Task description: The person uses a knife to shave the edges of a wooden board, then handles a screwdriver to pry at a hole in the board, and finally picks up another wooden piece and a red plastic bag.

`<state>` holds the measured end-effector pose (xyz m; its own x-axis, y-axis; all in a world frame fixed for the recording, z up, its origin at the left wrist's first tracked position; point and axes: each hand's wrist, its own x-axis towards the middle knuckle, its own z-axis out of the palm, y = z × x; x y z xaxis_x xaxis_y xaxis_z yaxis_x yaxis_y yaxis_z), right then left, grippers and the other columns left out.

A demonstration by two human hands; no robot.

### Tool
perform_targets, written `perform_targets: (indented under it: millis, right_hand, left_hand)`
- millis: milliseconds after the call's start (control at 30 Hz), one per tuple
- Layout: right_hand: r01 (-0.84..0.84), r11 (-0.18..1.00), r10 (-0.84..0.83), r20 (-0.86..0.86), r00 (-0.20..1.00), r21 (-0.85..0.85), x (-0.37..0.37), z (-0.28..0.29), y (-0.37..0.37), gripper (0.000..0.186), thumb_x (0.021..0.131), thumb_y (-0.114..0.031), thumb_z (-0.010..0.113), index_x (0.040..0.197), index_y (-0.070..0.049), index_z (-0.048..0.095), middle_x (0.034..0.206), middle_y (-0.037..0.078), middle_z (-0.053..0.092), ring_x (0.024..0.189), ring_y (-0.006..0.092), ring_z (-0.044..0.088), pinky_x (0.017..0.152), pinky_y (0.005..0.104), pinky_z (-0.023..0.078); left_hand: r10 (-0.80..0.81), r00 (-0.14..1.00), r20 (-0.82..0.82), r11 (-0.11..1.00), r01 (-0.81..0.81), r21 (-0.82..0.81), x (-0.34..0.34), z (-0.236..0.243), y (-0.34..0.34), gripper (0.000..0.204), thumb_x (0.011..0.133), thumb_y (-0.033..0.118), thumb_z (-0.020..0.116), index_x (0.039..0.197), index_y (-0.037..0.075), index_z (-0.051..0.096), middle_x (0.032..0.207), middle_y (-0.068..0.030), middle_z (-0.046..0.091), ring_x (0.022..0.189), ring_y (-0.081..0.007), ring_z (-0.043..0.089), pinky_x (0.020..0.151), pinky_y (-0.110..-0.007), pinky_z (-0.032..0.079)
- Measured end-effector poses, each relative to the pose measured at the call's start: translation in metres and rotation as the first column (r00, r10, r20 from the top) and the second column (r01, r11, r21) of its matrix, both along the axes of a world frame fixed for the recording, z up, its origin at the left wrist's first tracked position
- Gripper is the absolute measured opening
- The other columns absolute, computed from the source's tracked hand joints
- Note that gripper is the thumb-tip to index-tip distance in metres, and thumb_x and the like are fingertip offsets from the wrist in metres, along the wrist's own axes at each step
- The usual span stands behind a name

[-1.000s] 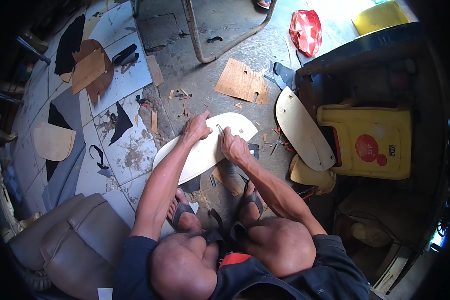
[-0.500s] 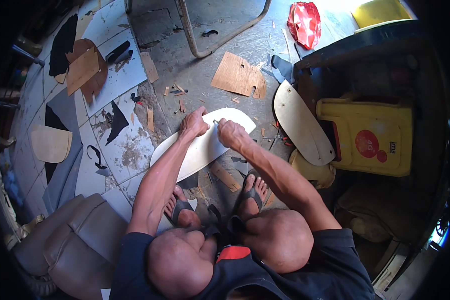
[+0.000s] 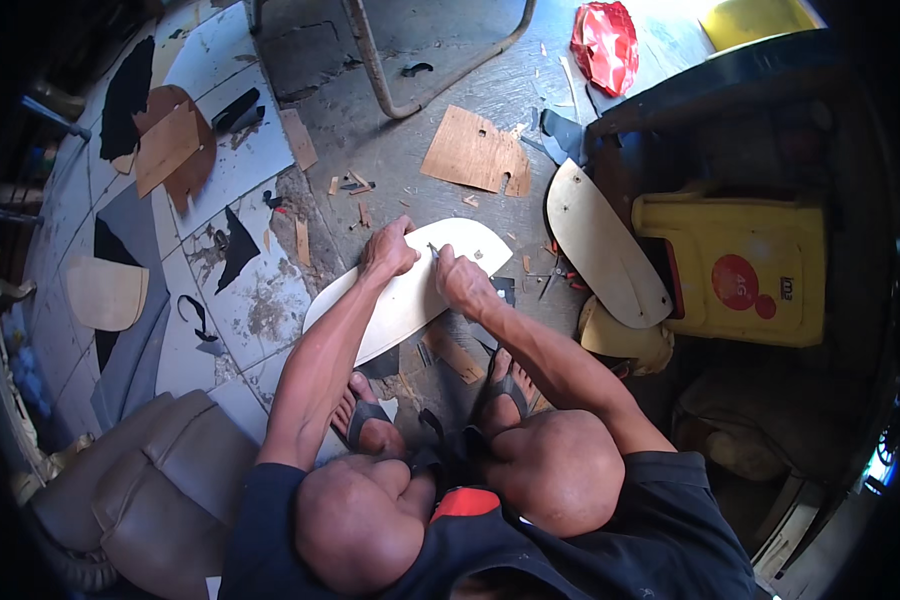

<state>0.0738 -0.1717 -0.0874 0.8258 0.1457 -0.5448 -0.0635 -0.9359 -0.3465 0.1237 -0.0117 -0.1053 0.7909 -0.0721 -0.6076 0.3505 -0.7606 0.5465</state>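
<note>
A pale plywood board [image 3: 390, 315] with a rounded far right end lies aslant in front of my feet. My left hand [image 3: 390, 252] is closed on its far edge, thumb on the face. My right hand [image 3: 460, 278] is closed around a thin pointed tool, mostly hidden in the fist; only its narrow tip [image 3: 433, 250] shows, close to a small dark mark on the board. I cannot make out the tool's kind. To the right of my right hand, a small metal fitting [image 3: 478, 254] sits in the board.
A similar pale board [image 3: 605, 250] leans by a yellow plastic container [image 3: 740, 270] on the right. Brown plywood [image 3: 475, 150] and scraps lie beyond, near a metal chair leg [image 3: 380, 70]. Pliers [image 3: 552, 275] lie right of the board. Grey-brown cushions [image 3: 160, 480] stand at left.
My right hand has drawn slightly back toward me, and the metal fitting at the board's right end now shows. My left hand keeps its place on the board.
</note>
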Motion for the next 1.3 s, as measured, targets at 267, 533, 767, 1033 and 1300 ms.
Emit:
perform_targets:
  millis: [267,533,767,1033,1300]
  right_hand:
    - [0.020,0.999,-0.022,-0.051,0.998,-0.037,0.009,0.002,0.009,0.025,0.095,-0.019,0.050,0.102,0.004,0.057,0.091,0.029,0.070,0.087,0.0417,0.072,0.073,0.0497,0.058]
    - [0.037,0.997,-0.037,0.006,0.999,-0.062,-0.014,-0.012,0.008,0.030,0.102,-0.027,0.046,0.111,0.001,0.051,0.080,0.029,0.068,0.074,0.0469,0.069,0.066,0.0524,0.057]
    - [0.074,0.975,-0.096,0.098,0.991,0.211,-0.024,-0.001,-0.011,0.030,0.104,-0.034,0.041,0.107,-0.005,0.043,0.072,0.034,0.062,0.071,0.0551,0.063,0.064,0.0621,0.049]
    - [0.352,0.876,-0.419,0.158,0.894,0.329,-0.017,0.025,-0.020,0.032,0.106,-0.036,0.038,0.108,-0.005,0.044,0.076,0.035,0.062,0.077,0.0593,0.059,0.071,0.0655,0.043]
    - [0.374,0.873,-0.431,0.136,0.892,0.314,0.021,0.051,-0.018,0.039,0.106,-0.039,0.036,0.110,-0.002,0.049,0.083,0.038,0.063,0.086,0.0597,0.060,0.078,0.0641,0.045]
  left_hand:
    - [-0.006,0.999,0.036,0.999,0.005,0.032,0.001,-0.001,0.000,0.044,0.075,0.021,0.083,0.113,0.010,0.063,0.108,-0.0152,0.072,0.107,-0.0319,0.067,0.093,-0.042,0.052]
    - [-0.017,0.999,0.037,1.000,0.018,-0.008,-0.003,-0.001,-0.003,0.044,0.073,0.019,0.082,0.112,0.011,0.064,0.109,-0.0155,0.072,0.106,-0.0326,0.068,0.091,-0.042,0.052]
    - [-0.034,0.999,0.029,0.999,0.034,0.000,-0.003,-0.002,0.006,0.046,0.075,0.022,0.081,0.117,0.012,0.063,0.114,-0.0158,0.071,0.108,-0.0334,0.067,0.094,-0.042,0.052]
    - [0.146,0.973,0.180,0.989,-0.144,-0.024,0.041,0.038,0.008,0.045,0.080,0.021,0.075,0.121,0.007,0.063,0.112,-0.0173,0.071,0.104,-0.0301,0.069,0.090,-0.040,0.052]
    - [0.439,0.894,0.094,0.853,-0.381,-0.356,0.013,0.003,-0.011,0.033,0.085,0.014,0.073,0.113,0.001,0.062,0.107,-0.0183,0.071,0.098,-0.0301,0.069,0.086,-0.040,0.052]
